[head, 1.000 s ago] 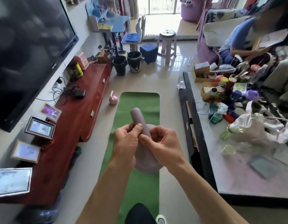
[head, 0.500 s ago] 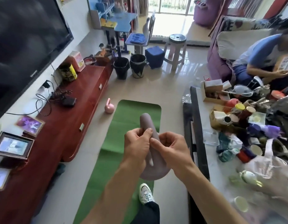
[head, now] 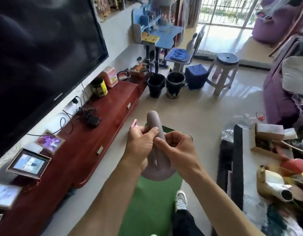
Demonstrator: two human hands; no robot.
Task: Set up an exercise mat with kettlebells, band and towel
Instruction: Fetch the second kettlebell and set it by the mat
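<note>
The left hand (head: 140, 147) and right hand (head: 178, 150) pinch the band (head: 153, 119), its long axis running forward beyond the fingers (head: 153, 132), mat (head: 152, 210) directly below.

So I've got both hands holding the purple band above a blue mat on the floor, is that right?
Not quite. The mat is green, not blue. The rest stands: the head view shows the left hand and the right hand both gripping the purple band above the mat on the floor.
</note>
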